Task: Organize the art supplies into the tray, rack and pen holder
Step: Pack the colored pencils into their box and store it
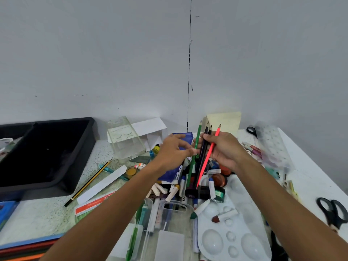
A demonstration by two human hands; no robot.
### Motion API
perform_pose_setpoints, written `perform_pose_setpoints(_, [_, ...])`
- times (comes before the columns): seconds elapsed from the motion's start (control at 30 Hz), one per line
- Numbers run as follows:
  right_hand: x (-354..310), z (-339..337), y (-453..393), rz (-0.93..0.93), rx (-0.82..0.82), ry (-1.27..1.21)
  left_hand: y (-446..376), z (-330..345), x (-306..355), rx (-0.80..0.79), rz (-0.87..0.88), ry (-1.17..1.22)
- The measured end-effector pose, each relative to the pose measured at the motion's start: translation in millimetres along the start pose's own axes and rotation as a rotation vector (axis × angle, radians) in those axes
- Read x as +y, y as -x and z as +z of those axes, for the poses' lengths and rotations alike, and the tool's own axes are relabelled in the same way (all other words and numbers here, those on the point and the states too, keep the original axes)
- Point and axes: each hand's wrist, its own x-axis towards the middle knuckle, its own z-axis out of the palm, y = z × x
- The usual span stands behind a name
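My right hand (pixel 224 149) grips a bundle of pencils (pixel 202 153), tips up: a green one, two black ones and a neon red one. My left hand (pixel 174 151) reaches in from the left and its thumb and fingertips touch the green pencil. Behind my left hand lies a blue mesh pen holder (pixel 185 137). The black tray (pixel 49 155) sits at the far left. A clear rack (pixel 125 140) stands near the wall. A heap of markers, chalk and small paint jars (pixel 188 187) lies under my hands.
A yellow-black pencil (pixel 87 183) and a white strip lie on the speckled table. White paint palettes (pixel 231 228) are at front right, black scissors (pixel 334 211) at far right, a second pair (pixel 251 130) by the wall. Coloured paper sits at front left.
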Motion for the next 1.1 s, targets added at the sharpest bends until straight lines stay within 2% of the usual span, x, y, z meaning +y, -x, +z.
perform_pose_setpoints(0.13, [-1,15,5,-0.034,-0.087,-0.086,1,-7,-2,-0.007,0.026,-0.022])
perform_pose_setpoints(0.3, [4,36,11,-0.064,-0.075,-0.097,10,-21,-7,-0.023,0.05,0.017])
perform_pose_setpoints(0.37, [5,48,14,-0.077,-0.056,-0.102,21,-25,-10,0.039,0.026,0.087])
perform_pose_setpoints(0.47, [2,66,19,-0.095,-0.053,-0.168,37,-31,-20,0.177,-0.178,0.453])
perform_pose_setpoints(0.57, [2,86,26,-0.127,-0.088,-0.26,54,-40,-38,0.153,-0.415,0.918])
perform_pose_setpoints(0.67, [11,108,35,-0.192,-0.115,-0.279,73,-47,-48,0.059,-0.415,1.353])
perform_pose_setpoints(0.73, [23,124,42,-0.232,-0.127,-0.28,83,-55,-50,0.059,-0.372,1.473])
perform_pose_setpoints(0.8, [33,140,49,-0.256,-0.148,-0.277,91,-65,-51,0.055,-0.356,1.504])
perform_pose_setpoints(0.87, [41,158,58,-0.255,-0.187,-0.271,102,-78,-58,0.019,-0.364,1.438])
perform_pose_setpoints(1.03, [59,198,71,-0.203,-0.257,-0.321,146,-123,-86,-0.233,-0.229,1.074])
perform_pose_setpoints(1.1, [70,211,76,-0.18,-0.284,-0.338,165,-142,-98,-0.287,-0.189,0.934])
